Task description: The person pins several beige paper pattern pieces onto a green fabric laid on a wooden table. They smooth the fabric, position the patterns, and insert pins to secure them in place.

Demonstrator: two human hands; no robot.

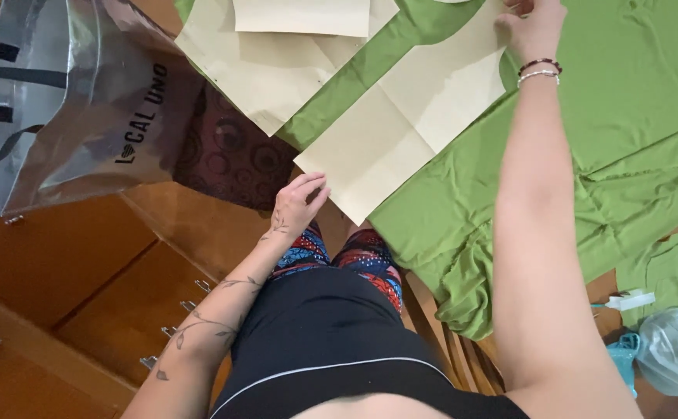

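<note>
A cream paper pattern piece (401, 124) lies on green fabric (626, 132) spread over a wooden table. My left hand (300, 203) rests with fingers apart at the near corner of that paper, touching its edge. My right hand (531, 27), with bead bracelets on the wrist, reaches to the far end of the same paper and presses or pinches its top edge. Another cream pattern piece (269, 70) lies to the left, partly over the fabric.
A shiny grey tote bag (83, 101) with black straps stands at the left. A dark patterned cloth (230, 155) lies beside it. Wooden drawers (106, 295) with metal pulls sit below. At the right edge are a clear plastic bag (676, 353) and a teal object (624, 353).
</note>
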